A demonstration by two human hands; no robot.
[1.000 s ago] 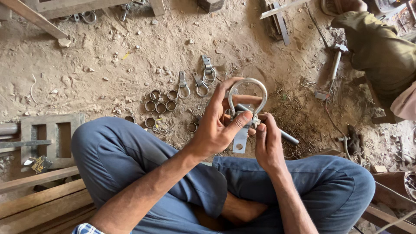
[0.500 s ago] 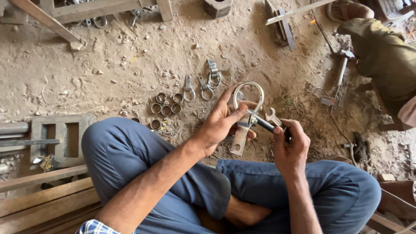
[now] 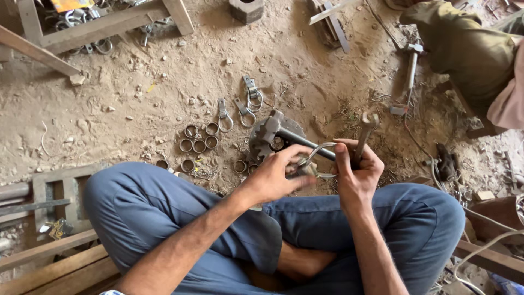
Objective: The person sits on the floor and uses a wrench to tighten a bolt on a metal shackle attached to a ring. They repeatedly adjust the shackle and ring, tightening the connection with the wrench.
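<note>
Over the dirt floor, near its front edge above the crossed legs, the left hand pinches a metal ring while the right hand grips a spanner. Fitting seems underway; tightening needs steady alignment.

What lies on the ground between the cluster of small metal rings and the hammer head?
In the head view, between the small metal rings and the hammer head, there is mostly bare dirt with pebbles; metal ring clips lie just above that stretch.
</note>
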